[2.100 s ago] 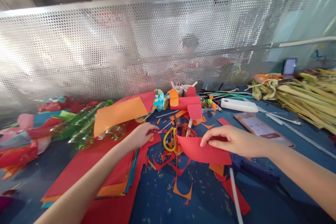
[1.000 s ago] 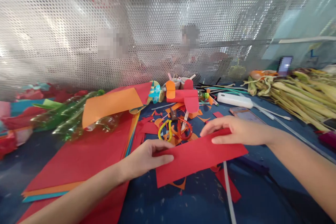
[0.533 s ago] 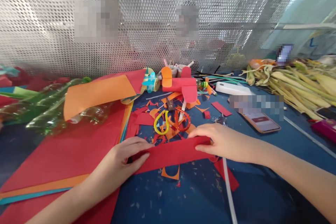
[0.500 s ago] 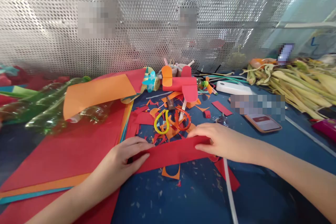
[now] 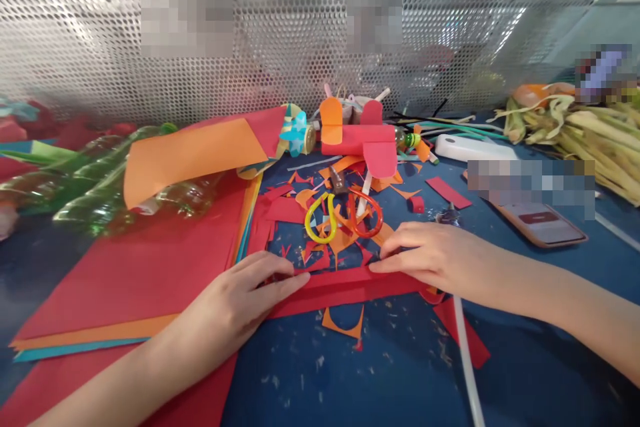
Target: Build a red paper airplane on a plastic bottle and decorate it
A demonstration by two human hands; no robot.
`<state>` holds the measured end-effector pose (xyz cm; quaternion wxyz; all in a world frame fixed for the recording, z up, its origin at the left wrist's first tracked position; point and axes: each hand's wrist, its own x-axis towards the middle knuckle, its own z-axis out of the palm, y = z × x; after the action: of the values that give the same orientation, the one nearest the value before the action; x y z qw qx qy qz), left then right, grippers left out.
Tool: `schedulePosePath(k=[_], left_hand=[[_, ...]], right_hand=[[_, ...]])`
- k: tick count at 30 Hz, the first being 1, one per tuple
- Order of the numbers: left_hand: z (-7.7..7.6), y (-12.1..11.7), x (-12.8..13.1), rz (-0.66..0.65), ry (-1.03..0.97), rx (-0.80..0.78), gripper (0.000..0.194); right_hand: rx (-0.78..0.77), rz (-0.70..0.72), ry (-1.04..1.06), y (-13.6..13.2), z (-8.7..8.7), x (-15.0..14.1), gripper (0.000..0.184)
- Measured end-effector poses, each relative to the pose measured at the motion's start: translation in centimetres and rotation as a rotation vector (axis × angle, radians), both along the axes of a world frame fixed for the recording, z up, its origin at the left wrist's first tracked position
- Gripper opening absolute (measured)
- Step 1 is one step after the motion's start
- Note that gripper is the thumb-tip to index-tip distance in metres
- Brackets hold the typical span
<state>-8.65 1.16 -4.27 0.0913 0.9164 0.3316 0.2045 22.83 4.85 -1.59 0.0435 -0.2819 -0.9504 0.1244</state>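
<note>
A long red paper strip [image 5: 345, 290] lies across the dark blue table in front of me, its far edge folded over along its length. My left hand [image 5: 245, 297] grips its left end, thumb and fingers pressed on the fold. At the right end, my right hand [image 5: 433, 252] pinches the same fold with thumb and fingertips. Just beyond the strip lie scissors with yellow and orange-red handle loops [image 5: 321, 235], among red and orange paper scraps [image 5: 343, 240]. An orange offcut with a round notch [image 5: 343, 325] sits on the near side.
Stacked coloured sheets [image 5: 125, 273] cover the left, with green plastic bottles [image 5: 95, 203] behind. A red paper-wrapped bottle with wing-like flaps [image 5: 357, 139] stands at the back. Rightward are a phone [image 5: 545, 220], a white device [image 5: 473, 147], dried husks [image 5: 585, 140] and a white strip [image 5: 469, 360].
The strip's far edge has been folded over toward me, where it was flat before. My fingers now press along that fold. The view has shifted slightly.
</note>
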Motion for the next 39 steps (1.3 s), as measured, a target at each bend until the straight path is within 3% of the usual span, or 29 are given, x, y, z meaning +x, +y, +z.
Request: schedulePosePath(k=[5, 12, 17, 22, 26, 34, 39], left_hand=[[0.2, 0.3, -0.8, -0.134, 0.133, 0.100, 0.042], [0.3, 0.1, -0.8, -0.140, 0.216, 0.107, 0.042], [0.0, 0.5, -0.7, -0.163, 0.159, 0.067, 0.041], [-0.2, 0.8, -0.9, -0.152, 0.111, 0.012, 0.044], [-0.3, 0.8, -1.0, -0.171, 0.118, 0.031, 0.044], [0.0, 0.8, -0.6, -0.122, 0.107, 0.030, 0.038], [-0.2, 0.8, -0.7, -0.061, 0.031, -0.039, 0.037]], right_hand=[[-0.012, -0.015, -0.016, 0.0, -0.3, 0.3, 0.047], [-0.002, -0.032, -0.048, -0.1, 0.0, 0.2, 0.046], [0.110, -0.020, 0.022, -0.4, -1.1, 0.3, 0.046], [0.193, -0.002, 0.043, -0.7, -1.1, 0.2, 0.044], [0.187, -0.018, 0.027, -0.9, -0.4, 0.0, 0.036], [0.154, 0.017, 0.112, -0.6, -1.6, 0.4, 0.035], [0.140, 0.003, 0.095, -0.6, -1.4, 0.5, 0.038]])
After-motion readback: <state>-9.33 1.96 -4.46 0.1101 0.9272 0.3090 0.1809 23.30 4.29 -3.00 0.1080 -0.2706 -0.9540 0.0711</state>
